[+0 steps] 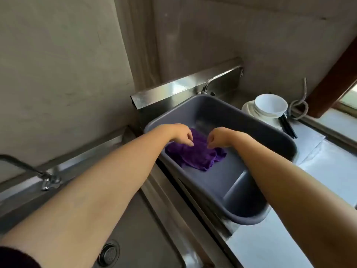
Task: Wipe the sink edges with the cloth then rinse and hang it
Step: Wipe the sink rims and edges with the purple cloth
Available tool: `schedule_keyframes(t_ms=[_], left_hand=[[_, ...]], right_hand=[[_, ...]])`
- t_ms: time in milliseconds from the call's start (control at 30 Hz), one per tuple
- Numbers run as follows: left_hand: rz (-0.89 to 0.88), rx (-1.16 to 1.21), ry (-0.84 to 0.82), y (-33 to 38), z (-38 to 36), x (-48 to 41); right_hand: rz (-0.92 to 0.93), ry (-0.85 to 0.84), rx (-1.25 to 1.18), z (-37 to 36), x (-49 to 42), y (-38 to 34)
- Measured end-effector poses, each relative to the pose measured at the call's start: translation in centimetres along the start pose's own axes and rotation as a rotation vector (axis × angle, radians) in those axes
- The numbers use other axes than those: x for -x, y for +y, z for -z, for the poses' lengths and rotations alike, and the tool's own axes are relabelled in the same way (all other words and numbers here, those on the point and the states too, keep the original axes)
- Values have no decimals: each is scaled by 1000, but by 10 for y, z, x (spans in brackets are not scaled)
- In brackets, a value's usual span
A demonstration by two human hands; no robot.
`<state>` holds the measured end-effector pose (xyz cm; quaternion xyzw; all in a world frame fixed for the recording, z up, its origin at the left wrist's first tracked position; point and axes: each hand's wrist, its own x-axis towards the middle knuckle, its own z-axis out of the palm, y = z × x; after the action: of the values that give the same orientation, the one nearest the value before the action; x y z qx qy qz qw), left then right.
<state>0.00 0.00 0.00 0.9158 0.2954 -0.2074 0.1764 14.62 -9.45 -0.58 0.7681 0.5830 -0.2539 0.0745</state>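
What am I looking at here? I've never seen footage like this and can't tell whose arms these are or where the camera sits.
There is no machine: one camera worn on a person's head looks down at their own bare arms. The left hand and right hand reach into a grey plastic tub, fingertips pinching at a purple cloth lying in it. Whether they truly grip it is unclear. The tub sits in a steel sink unit with a tap behind. Stacked white bowls stand to the right; a second sink's drain shows lower left.
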Motion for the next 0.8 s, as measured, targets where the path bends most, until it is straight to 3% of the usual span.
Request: schedule_keyframes(t_ms=[167,300,467,800], left_hand=[[22,-80,-93,4,-17,-28],[46,-160,-156,1,-24,-43],[53,-206,-89,-3,-32,-56],[127,-237,30,9,-36,-56]], right_hand=[[-40,55,30,-40,-21,8],[-107,191,-3,-57,-32,10],[-156,230,12,-64,-37,0],[-99,201,-217,-47,-37,10]])
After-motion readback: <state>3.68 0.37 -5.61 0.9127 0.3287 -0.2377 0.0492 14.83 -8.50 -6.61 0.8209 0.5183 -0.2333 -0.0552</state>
